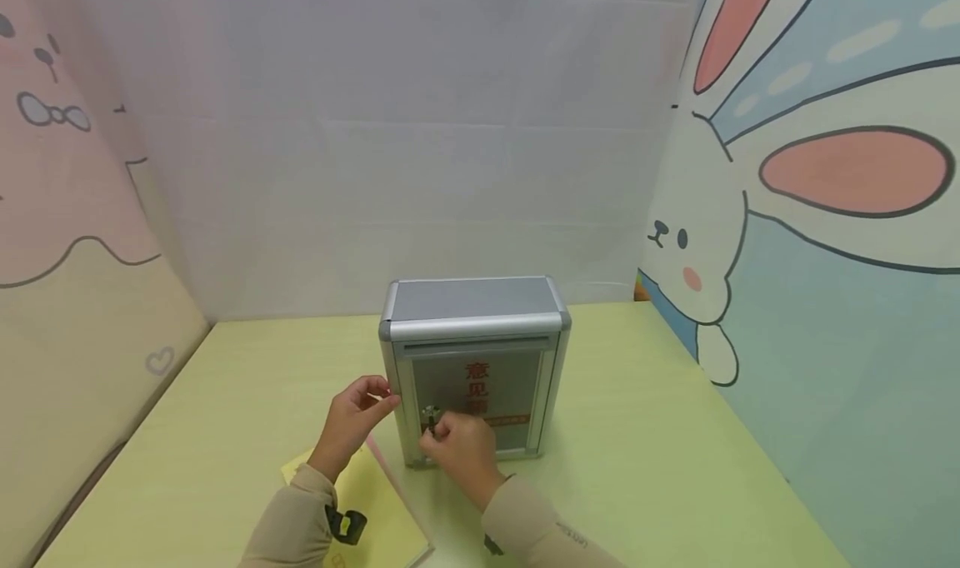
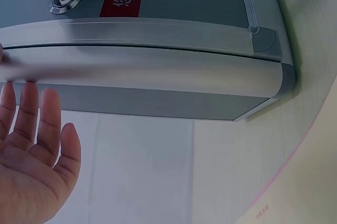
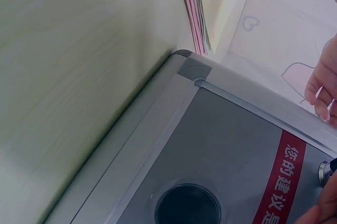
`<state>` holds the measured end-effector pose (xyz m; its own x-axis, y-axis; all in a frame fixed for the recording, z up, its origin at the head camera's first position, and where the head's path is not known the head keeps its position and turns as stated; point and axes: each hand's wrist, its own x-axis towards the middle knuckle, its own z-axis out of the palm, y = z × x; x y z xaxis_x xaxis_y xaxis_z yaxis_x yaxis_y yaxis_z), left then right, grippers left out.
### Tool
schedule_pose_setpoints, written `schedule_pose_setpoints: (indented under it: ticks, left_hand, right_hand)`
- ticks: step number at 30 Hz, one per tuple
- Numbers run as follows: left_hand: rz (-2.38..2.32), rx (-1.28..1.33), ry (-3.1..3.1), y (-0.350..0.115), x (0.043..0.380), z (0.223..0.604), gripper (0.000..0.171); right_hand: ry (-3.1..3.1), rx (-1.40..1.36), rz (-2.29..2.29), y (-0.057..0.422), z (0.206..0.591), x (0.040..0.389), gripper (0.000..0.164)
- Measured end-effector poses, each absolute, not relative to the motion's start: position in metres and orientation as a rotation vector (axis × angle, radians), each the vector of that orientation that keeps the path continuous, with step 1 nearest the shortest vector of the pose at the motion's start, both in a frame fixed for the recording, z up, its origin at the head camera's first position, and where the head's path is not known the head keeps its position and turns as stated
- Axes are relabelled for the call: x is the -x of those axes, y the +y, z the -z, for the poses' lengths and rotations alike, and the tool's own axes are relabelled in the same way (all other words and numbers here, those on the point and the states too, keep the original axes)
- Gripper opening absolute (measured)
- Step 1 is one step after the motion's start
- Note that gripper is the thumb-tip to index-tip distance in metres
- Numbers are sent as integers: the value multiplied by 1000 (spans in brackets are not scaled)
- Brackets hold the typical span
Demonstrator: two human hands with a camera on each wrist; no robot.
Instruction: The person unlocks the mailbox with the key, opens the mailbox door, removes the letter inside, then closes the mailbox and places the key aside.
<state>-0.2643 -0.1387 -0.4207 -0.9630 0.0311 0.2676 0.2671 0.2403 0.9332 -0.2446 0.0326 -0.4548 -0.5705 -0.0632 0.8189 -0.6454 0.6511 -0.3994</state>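
Note:
A grey metal suggestion box (image 1: 480,300) with silver edges stands upright on the table, red characters on its front panel. At the panel's left side is a round silver lock (image 2: 67,3) with a black-headed key (image 1: 432,423) in it. My right hand (image 1: 467,453) pinches this key between thumb and curled fingers. Beside the box's left edge is my left hand (image 1: 358,416), its fingertips resting at the silver side frame. From the left wrist view, the fingers (image 2: 50,119) look fairly straight and grip nothing.
A yellow pad of paper (image 1: 378,510) with a pink edge lies on the pale yellow-green table (image 1: 645,435), under my left forearm and left of the box. White cloth (image 1: 420,135) hangs behind, and a rabbit-printed wall (image 1: 840,326) borders the right side.

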Motion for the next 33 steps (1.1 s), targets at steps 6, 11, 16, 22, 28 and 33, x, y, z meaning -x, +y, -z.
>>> schedule_pose_setpoints:
  ticks: [6, 11, 16, 22, 28, 33]
  left_hand:
    - [1821, 229, -2311, -138, 265, 424, 21]
    - [1813, 224, -2304, -136, 264, 423, 20]
    - [1773, 220, -2303, -134, 264, 421, 20]
    - [1747, 184, -2312, -132, 264, 421, 20]
    - [1758, 168, -2300, -131, 263, 422, 20]
    - [1784, 148, -2295, -130, 263, 421, 22]
  right_hand:
    - [-2039, -555, -895, 31, 460, 246, 21]
    - [-1988, -558, -892, 30, 462, 248, 23]
    - [-2060, -562, -1033, 32, 461, 244, 19]
    - [-2254, -317, -1804, 38, 456, 238, 22]
    - [-2289, -193, -2004, 41, 455, 239, 28]
    - [-2335, -204, -2030, 40, 453, 239, 31]
